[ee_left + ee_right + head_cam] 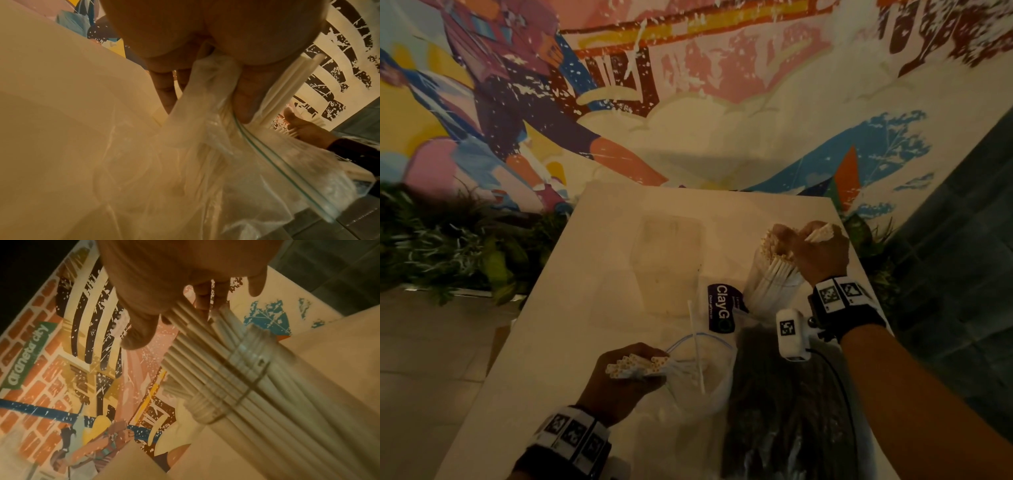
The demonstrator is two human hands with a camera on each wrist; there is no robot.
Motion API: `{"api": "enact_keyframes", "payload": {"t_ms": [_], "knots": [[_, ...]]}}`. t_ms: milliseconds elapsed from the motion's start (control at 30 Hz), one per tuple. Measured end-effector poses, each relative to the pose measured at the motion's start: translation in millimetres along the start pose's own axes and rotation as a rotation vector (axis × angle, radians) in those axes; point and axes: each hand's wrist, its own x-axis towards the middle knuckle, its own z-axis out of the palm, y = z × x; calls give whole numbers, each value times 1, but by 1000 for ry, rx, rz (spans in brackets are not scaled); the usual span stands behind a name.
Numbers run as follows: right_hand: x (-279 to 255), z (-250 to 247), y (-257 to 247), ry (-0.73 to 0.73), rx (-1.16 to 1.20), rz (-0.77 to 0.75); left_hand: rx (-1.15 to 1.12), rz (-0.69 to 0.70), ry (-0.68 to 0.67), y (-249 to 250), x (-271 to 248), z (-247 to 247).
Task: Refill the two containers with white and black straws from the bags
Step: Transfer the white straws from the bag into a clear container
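White straws (779, 274) stand packed in a clear jar (226, 386).

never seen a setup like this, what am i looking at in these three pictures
No machine: a person works with bare hands, wearing one camera on the head and one on each wrist. The wide picture is from the head; the other two look along each hand. On the white table lie a clear zip bag, a purple ClayGo label and a dark packet. The left hand grips a bundle of white straws at the bag's mouth. The right hand pinches a few straws above a clear jar packed with more.
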Motion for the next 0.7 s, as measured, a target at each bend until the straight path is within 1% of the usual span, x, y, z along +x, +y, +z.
{"api": "enact_keyframes", "payload": {"t_ms": [67, 100, 133, 167, 200, 233, 267, 300, 333, 400, 433, 467, 500, 533, 567, 633, 667, 700], "knots": [[0, 3, -3, 97, 70, 68, -17, 4, -2, -2, 0, 0], [1, 4, -4, 173, 139, 60, -24, 4, -3, -2, 0, 0], [3, 3, -7, 263, 212, -8, -28, 8, -2, -2, 0, 0], [6, 1, -10, 360, 271, -124, -35, 8, -3, -2, 0, 1], [7, 0, -14, 438, 290, -261, -35, 8, -1, -3, 0, 0], [8, -2, -17, 474, 249, -361, -34, 6, 1, -3, 0, 0], [10, 1, -16, 455, 154, -398, -26, 7, 4, -3, 1, 0], [10, 5, -14, 378, 29, -376, -29, 3, 6, -3, 1, 0], [9, 9, -10, 242, -104, -307, -27, -1, 10, -4, 2, 0], [6, 16, -5, -83, -331, -102, -35, -6, 14, -3, 1, 0], [7, 16, -4, -195, -393, -18, -31, -13, 8, -2, 1, 1], [8, 14, -7, -237, -415, 23, -18, -25, 6, -3, 2, 0], [9, 12, -10, -232, -394, 20, -12, -39, -1, -3, 2, 0], [10, 11, -13, -194, -347, -9, 3, -52, -1, -3, 1, 0], [9, 9, -15, -118, -270, -54, 7, -58, -2, -3, 1, 0], [9, 9, -17, 73, -115, -194, -8, -29, 1, -5, 2, 0], [10, 10, -16, 96, -113, -247, -10, -19, 7, -5, 2, 0], [10, 11, -15, 44, -180, -276, -11, -14, 9, -5, 2, 0]]}}
